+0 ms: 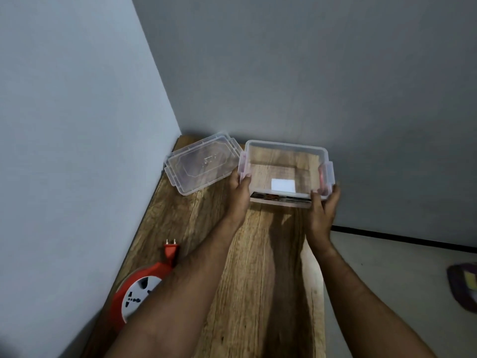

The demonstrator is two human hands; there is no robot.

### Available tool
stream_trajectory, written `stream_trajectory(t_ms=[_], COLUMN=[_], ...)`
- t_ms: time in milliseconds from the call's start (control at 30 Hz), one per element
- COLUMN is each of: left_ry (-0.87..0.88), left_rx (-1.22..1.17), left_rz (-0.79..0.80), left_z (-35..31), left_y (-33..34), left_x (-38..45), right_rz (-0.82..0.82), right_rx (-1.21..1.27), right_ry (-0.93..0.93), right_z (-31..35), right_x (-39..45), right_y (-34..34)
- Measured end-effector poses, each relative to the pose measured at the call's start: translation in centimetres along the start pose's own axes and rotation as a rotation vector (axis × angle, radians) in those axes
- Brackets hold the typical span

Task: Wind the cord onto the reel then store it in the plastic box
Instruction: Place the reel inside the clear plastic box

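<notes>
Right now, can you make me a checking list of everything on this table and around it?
Surface: wooden table, set in a wall corner.
Job's things: clear plastic box open; lid lying beside it; red reel near the left edge, not in the box.
Clutter: nothing seen on the table.
Grippers: left hand and right hand grip the box's ends.
Cables: red plug sticks out of the reel; no loose cord seen.
Surroundings: grey walls; dark object on the floor.
</notes>
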State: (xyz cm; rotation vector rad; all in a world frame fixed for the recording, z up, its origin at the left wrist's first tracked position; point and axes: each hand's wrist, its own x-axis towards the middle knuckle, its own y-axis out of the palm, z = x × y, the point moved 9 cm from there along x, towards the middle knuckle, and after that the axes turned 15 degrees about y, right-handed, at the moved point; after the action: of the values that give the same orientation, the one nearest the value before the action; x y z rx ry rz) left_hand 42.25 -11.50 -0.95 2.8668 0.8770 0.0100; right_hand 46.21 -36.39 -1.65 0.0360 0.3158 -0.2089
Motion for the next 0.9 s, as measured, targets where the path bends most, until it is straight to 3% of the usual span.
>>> stream_trajectory(t_ms=[367,900], left_ry=[0.000,-0.026], left_rx=[0.007,0.120], left_rz=[-0.035,-0.023], left_z=[-1.9,-3.2], left_y=[-2.2,-9.5], left_x=[-4.7,-17.9], right_rz=[0.011,-0.025], right_rx=[0.020,-0.097], right_ry=[0.013,0.057], right_z=[0.0,-3.9], right_x=[-4.2,-18.9], right_y=[-1.2,-6.2])
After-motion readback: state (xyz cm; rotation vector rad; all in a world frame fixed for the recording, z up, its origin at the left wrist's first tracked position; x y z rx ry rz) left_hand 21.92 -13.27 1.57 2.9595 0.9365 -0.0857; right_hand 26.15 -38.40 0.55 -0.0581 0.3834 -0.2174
